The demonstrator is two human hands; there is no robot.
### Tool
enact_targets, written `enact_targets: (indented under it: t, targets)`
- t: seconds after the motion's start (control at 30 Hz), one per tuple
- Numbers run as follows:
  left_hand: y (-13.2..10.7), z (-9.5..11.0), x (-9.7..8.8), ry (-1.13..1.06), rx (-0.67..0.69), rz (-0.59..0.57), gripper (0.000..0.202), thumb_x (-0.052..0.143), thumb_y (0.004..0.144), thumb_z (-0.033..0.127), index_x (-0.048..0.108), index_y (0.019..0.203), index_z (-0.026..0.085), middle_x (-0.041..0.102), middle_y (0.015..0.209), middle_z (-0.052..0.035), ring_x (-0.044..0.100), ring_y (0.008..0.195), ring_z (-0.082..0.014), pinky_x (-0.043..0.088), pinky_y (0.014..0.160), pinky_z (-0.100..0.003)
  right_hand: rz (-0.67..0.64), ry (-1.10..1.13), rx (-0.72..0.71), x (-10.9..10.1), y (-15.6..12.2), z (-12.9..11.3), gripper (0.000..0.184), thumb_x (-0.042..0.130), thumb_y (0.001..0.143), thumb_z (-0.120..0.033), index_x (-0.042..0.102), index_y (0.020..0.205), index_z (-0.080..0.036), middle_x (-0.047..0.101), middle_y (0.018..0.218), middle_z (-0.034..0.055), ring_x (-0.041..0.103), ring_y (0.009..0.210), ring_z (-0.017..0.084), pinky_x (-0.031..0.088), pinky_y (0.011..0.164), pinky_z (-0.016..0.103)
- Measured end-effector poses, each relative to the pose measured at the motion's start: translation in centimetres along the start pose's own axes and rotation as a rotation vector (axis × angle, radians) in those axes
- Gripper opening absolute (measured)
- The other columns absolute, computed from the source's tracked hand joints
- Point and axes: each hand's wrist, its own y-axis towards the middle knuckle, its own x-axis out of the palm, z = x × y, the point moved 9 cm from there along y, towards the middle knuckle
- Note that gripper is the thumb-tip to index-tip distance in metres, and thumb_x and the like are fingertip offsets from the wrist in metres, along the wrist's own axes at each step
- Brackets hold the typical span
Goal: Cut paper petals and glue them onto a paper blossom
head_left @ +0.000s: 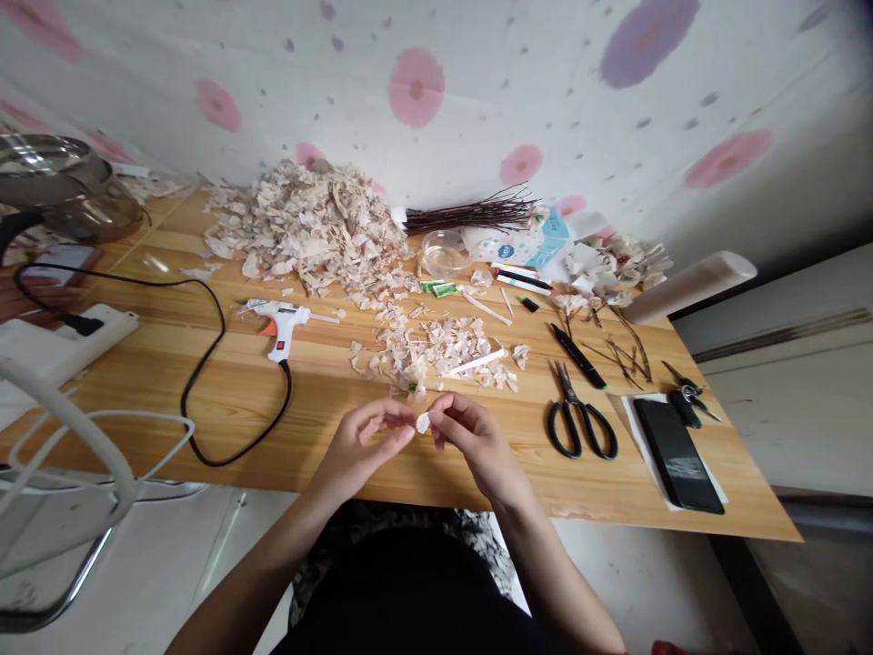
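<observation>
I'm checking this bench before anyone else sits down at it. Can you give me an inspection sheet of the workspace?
Surface: pale pine table, scattered with offcuts.
Job's things: small white piece; large heap of petal-like pieces; smaller heap.
Clutter: black-handled scissors, black phone on white paper, bundle of dark twigs.
Hands: right hand pinches the white piece; left hand has its fingertips right beside it.
Cables: black cord loops from the hot glue gun across the table, towards a white power strip.
Surroundings: pink-dotted wallpaper; white tubular chair frame.
</observation>
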Motion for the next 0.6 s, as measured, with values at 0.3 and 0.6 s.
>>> enact_targets:
  t: [0.3,0.6]
  targets:
    - [-0.1,0.2,0.5,-0.066,-0.101,0.068,0.009,0.07,0.081,0.028,0.071,0.08,0.02,0.071,0.077,-0.0002,0.066,0.078,-0.0147,0.049,0.074,-0.022,-0.092,0.156,0.101,1.2,-0.3,0.7,0.021,0.077,0.077,-0.036,0.067,0.075,-0.017,0.058,0.067,-0.0016,0.05,0.058,0.009,0.042,0.055,0.02]
    - [-0.3,-0.9,1.0,-0.156,-0.168,0.024,0.016,0.073,0.077,0.034,0.07,0.07,0.019,0.067,0.069,0.0007,0.061,0.07,-0.0132,0.047,0.068,-0.022,-0.175,0.414,0.319,2.1,-0.8,2.2,0.022,0.084,0.069,-0.031,0.07,0.076,-0.014,0.057,0.06,-0.003,0.049,0.052,0.005,0.038,0.048,0.013]
